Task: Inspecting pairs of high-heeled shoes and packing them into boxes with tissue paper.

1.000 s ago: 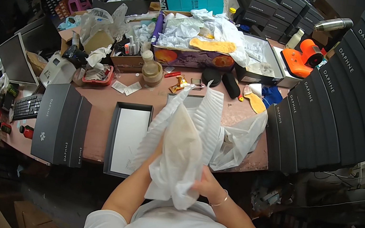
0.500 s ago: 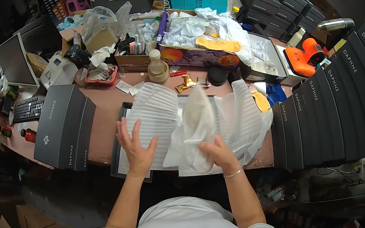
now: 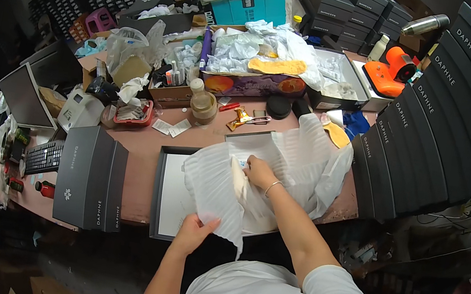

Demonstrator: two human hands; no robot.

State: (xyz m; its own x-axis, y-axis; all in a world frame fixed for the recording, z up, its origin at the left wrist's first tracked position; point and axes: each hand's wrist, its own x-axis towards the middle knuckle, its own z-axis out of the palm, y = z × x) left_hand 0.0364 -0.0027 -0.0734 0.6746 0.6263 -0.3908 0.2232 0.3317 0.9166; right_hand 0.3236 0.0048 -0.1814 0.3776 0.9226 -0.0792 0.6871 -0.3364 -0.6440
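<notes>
My left hand (image 3: 196,232) pinches the near edge of a ribbed white foam wrapping sheet (image 3: 216,172). My right hand (image 3: 260,174) is closed at the top of a pale cream item (image 3: 238,180), perhaps a shoe, that the sheet partly covers; its full shape is hidden. Both lie over an open dark grey shoebox (image 3: 157,196), whose white inside shows at the left. More thin white wrapping (image 3: 313,166) spreads to the right of my right hand.
Closed dark shoeboxes (image 3: 82,177) stand at the left, and a tall row of them (image 3: 425,129) at the right. Behind are a glass jar (image 3: 203,104), a round black tin (image 3: 278,107), a carton of crumpled paper (image 3: 247,77) and an orange device (image 3: 387,76).
My left hand, open before, has taken the foam sheet's edge and drawn it rightward, baring the box's inside. My right hand has lowered the pale item onto the wrapping.
</notes>
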